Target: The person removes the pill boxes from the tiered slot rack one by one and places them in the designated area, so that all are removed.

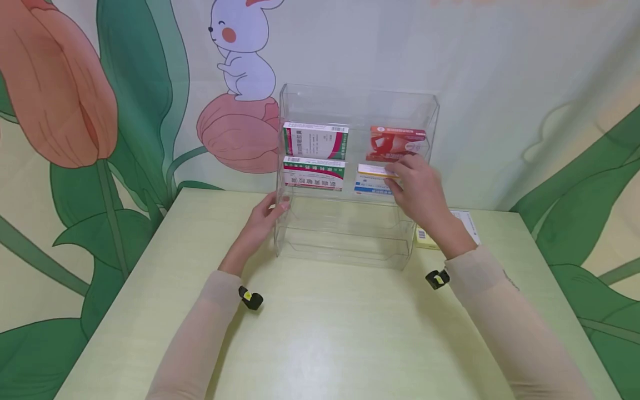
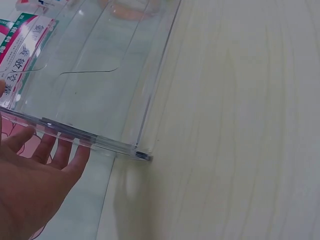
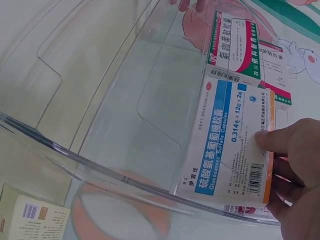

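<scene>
A clear acrylic display rack (image 1: 345, 245) with several tiers stands upright on the table. My right hand (image 1: 420, 186) pinches a white medicine box (image 3: 227, 145) with a blue band and orange edge, labelled Glucosamine Sulfate Capsules. That box sits in the middle tier, at the right. To its left in the same tier is a green, white and magenta medicine box (image 1: 314, 175). The upper tier holds a similar box (image 1: 316, 142) at left and a red box (image 1: 397, 143) at right. My left hand (image 1: 262, 219) grips the rack's left side panel, its fingers partly seen through the plastic.
Behind the rack's lower right corner, partly hidden by my right forearm, a yellowish box (image 1: 425, 240) and a white box (image 1: 467, 225) lie on the light wood-grain table (image 1: 320, 333). A wall hanging (image 1: 500, 100) printed with tulips and a rabbit rises behind the table.
</scene>
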